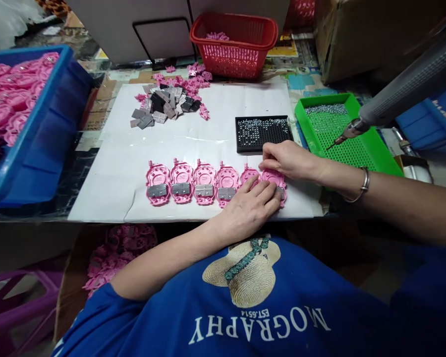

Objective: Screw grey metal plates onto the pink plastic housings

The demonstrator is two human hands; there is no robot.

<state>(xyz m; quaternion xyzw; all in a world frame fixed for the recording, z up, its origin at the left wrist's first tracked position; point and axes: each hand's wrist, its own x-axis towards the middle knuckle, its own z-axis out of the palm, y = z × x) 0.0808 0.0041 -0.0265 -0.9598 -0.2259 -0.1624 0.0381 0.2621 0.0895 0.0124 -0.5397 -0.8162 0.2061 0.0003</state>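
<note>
Hands: left hand (pixel 250 206) flat, open on rightmost pink shell (pixel 273 177); right hand (pixel 288 159) pinches its top edge.

Legible text: one item, printed on clothing.
Blue T-shirt (pixel 282 307), white lettering seen upside down from the head view: "MOGRAPHY", with smaller "EST.6514" beside it, under a straw hat graphic (pixel 241 272). The printed papers by the red basket (pixel 234 44) are unreadable.

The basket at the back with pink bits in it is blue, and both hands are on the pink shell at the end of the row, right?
Not quite. The head view shows the basket is red, not blue. The left hand and right hand do rest on the pink shell at the row's right end.
</note>
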